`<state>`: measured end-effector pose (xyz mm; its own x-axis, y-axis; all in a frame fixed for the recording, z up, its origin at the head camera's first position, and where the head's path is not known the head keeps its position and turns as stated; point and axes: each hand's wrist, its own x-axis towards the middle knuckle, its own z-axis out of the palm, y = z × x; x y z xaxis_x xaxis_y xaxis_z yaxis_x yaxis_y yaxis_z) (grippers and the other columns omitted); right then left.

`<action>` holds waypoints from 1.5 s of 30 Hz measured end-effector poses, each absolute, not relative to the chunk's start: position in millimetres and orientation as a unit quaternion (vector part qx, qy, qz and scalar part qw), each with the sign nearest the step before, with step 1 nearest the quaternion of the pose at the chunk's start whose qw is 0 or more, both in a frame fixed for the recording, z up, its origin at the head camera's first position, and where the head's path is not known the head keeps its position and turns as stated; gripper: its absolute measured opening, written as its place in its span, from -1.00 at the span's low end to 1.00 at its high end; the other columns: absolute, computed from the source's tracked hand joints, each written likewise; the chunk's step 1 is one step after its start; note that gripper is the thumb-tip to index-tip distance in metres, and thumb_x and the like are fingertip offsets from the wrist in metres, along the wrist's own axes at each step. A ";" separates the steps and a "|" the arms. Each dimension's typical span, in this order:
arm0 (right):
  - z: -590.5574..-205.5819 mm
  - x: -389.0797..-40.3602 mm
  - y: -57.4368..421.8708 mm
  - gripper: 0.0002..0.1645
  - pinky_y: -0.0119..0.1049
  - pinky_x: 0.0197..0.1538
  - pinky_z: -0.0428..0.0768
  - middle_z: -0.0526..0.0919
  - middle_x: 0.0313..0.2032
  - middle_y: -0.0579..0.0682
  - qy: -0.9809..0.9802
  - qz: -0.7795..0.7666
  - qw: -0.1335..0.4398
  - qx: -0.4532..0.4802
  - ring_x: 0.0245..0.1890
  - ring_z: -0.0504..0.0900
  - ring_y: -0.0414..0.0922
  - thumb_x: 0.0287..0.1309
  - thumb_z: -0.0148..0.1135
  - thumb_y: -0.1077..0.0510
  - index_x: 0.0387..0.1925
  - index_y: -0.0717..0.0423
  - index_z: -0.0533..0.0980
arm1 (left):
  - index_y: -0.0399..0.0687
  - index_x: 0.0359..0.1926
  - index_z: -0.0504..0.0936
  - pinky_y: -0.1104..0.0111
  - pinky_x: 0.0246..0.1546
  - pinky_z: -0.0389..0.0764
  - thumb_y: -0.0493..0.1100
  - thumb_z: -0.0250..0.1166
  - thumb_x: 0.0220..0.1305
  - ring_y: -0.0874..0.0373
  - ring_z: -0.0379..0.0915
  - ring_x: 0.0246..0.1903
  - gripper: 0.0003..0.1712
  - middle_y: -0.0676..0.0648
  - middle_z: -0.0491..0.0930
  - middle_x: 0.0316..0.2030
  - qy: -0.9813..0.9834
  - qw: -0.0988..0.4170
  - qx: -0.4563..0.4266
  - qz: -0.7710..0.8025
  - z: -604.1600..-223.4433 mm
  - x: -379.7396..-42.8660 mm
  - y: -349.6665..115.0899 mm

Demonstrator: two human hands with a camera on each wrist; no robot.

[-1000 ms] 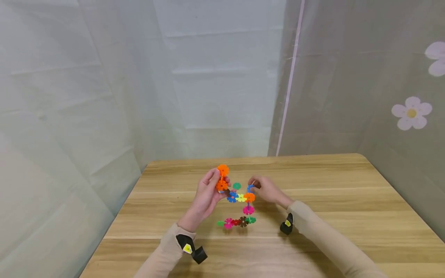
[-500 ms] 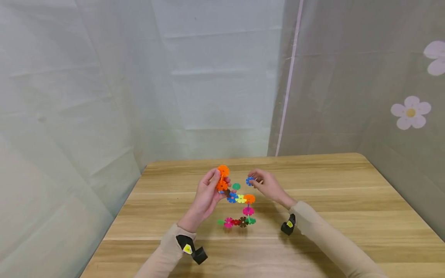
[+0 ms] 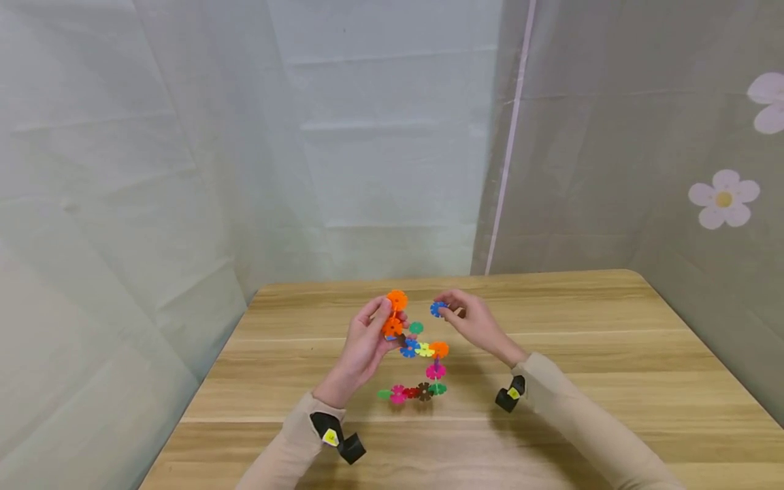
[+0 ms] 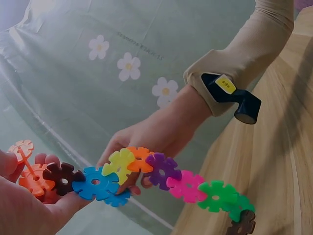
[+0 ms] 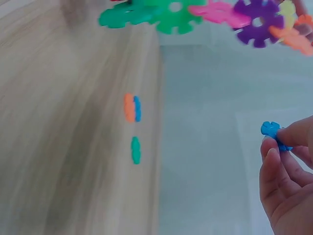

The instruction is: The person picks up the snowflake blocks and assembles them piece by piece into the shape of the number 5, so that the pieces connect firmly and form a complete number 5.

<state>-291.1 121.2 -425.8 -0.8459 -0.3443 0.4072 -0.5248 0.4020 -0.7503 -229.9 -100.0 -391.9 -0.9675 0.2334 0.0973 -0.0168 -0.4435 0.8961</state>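
Note:
My left hand (image 3: pixel 365 344) pinches a chain of interlocking flower-shaped discs (image 4: pixel 187 186) by its orange end. The linked discs run through brown, blue, yellow, orange, purple, pink and green, hanging toward me in the head view. At the lower end are a dark brown disc (image 3: pixel 424 392), a red one and a pink disc (image 3: pixel 398 394). To the right, raised above the table, my right hand (image 3: pixel 478 325) pinches a single blue disc (image 5: pixel 270 129) between thumb and fingers, apart from the chain. In the left wrist view the chain crosses in front of the right hand's fingers.
A loose green disc (image 3: pixel 416 328) lies on the wooden table (image 3: pixel 551 422) beyond the chain. An orange disc (image 5: pixel 129 107) and a blue disc (image 5: pixel 137 108) lie side by side near it in the right wrist view. Pale curtains surround the table.
My right hand has lifted the blue disc up and slightly away from the chain, and its flat side has turned into view. The left hand stays nearly still; the chain's lower end swings slightly left.

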 end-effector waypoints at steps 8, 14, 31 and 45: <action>-414.7 -280.3 117.8 -0.79 -0.45 -0.47 0.52 0.70 -0.31 -0.03 -0.811 0.494 0.132 0.284 -0.39 0.59 -0.15 0.30 0.19 0.20 -0.06 0.07 0.58 | -0.07 0.03 0.46 0.24 -0.25 0.72 -0.18 0.05 0.46 0.19 0.58 -0.37 -0.81 0.01 0.59 -0.37 0.541 0.072 0.096 0.832 -388.8 -227.5 -97.9; -403.3 -273.8 113.4 -0.76 -0.44 -0.47 0.54 0.72 -0.25 0.10 -0.788 0.515 0.158 0.298 -0.37 0.61 -0.08 0.27 0.19 0.29 -0.04 0.17 0.58 | -0.13 0.04 0.45 0.39 -0.43 0.69 -0.15 0.07 0.46 0.24 0.60 -0.45 -0.77 0.02 0.64 -0.41 0.570 0.056 0.103 0.813 -389.4 -228.1 -95.4; -381.1 -267.1 106.4 -0.81 -0.43 -0.44 0.63 0.70 -0.30 0.10 -0.742 0.496 0.251 0.376 -0.38 0.60 -0.19 0.10 0.30 0.42 -0.22 0.22 0.60 | -0.21 0.10 0.42 0.19 -0.32 0.73 -0.08 0.05 0.47 0.22 0.58 -0.46 -0.66 0.03 0.61 -0.42 0.603 0.086 0.126 0.783 -391.2 -231.1 -93.9; -370.5 -261.7 110.7 -0.83 -0.53 -0.29 0.62 0.67 -0.44 0.02 -0.728 0.407 0.318 0.451 -0.44 0.64 -0.18 0.04 0.31 0.45 -0.37 0.15 0.63 | -0.21 -0.06 0.59 0.40 -0.41 0.69 -0.08 0.10 0.44 0.24 0.62 -0.52 -0.70 0.07 0.66 -0.49 0.648 0.026 0.107 0.754 -386.2 -226.6 -87.9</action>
